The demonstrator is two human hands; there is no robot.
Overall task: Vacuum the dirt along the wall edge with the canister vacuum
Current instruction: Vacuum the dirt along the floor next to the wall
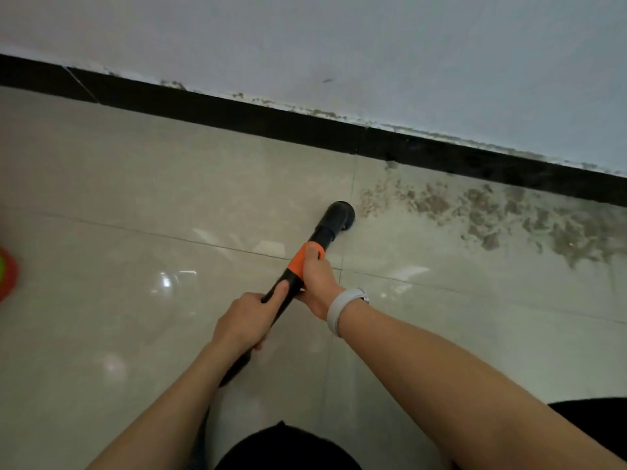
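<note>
Two hands wrapped around a wand (291,286), left hand (242,322) curled lower, right hand (317,286) gripped at the orange collar (305,261), nozzle (339,215) set beside dirt (492,215) at the right, near the baseboard (271,113).

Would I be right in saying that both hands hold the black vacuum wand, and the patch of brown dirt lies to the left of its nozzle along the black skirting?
Not quite: the head view shows the brown dirt patch to the right of the black round nozzle. Both the left hand and right hand do hold the black vacuum wand, along the black skirting.
</note>
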